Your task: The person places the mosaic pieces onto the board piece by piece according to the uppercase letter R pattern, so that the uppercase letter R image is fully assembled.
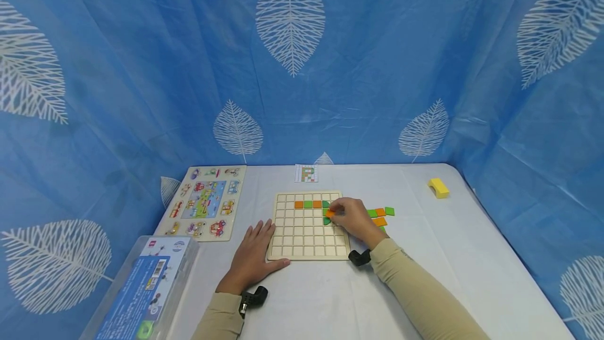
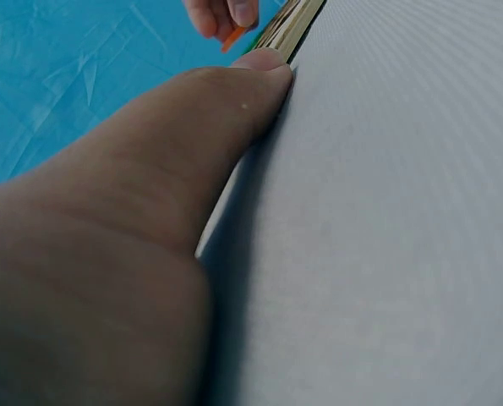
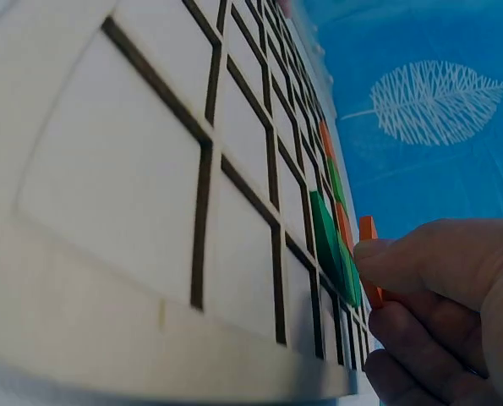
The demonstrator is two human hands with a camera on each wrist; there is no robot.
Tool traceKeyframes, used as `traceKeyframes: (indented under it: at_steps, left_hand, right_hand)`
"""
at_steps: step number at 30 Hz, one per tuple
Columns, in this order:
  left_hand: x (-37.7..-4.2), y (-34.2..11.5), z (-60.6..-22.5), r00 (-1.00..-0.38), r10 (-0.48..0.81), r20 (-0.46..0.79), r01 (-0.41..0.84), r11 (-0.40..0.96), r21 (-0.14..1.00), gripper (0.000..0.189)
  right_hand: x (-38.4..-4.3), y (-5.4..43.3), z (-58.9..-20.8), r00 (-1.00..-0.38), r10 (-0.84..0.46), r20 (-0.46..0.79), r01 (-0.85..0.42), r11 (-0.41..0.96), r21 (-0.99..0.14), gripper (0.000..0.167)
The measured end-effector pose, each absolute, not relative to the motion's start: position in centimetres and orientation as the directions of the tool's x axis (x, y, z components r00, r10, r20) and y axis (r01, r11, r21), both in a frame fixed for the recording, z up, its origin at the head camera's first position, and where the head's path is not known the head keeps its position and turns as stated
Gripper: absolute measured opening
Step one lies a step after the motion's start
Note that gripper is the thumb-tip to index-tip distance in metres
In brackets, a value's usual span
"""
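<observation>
A wooden grid board (image 1: 302,243) lies on the white-covered table. Along one of its upper rows run orange and green tiles (image 1: 308,204), with dark green pieces (image 3: 325,241) below the row's right end. My right hand (image 1: 355,219) pinches an orange tile (image 3: 368,230) between thumb and fingers, close over the board beside those green pieces. My left hand (image 1: 254,253) rests flat at the board's lower left corner, fingers spread along its left edge. The left wrist view shows the left thumb (image 2: 209,106) against the board's edge.
Loose green and orange tiles (image 1: 379,221) lie right of the board, partly behind my right hand. A small pattern card (image 1: 306,173) is behind it. Leftward are a picture puzzle board (image 1: 228,231) and a clear plastic box (image 1: 181,269). A yellow arch block (image 1: 439,188) stands far right.
</observation>
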State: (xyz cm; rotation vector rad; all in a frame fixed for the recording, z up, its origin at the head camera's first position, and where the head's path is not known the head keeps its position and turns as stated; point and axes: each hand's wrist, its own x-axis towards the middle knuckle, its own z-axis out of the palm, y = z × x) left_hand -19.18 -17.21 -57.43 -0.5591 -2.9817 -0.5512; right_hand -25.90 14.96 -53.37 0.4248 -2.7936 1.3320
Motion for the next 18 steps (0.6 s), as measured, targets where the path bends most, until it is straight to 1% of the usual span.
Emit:
traceKeyframes:
  at_steps: [7,12,18]
  left_hand:
    - [-19.2,-17.2,-57.5,-0.931,0.343,0.125,0.365,0.871,0.329,0.113]
    - [-19.1,-17.3,-57.3,-0.932,0.344,0.112,0.362,0.871,0.332,0.114]
    - [-19.1,-17.3,-57.3,-0.936,0.34,0.089,0.349,0.873,0.34,0.114]
  right_hand:
    - [-25.6,13.8,-53.3,-0.942,-0.297,0.154,-0.309,0.597,-0.741,0.024]
    - [-25.4,13.0,-53.3,-0.926,-0.34,0.164,-0.352,0.621,-0.7,0.026]
    - [-25.4,12.2,-53.3,-0.92,-0.364,0.147,-0.363,0.65,-0.667,0.028]
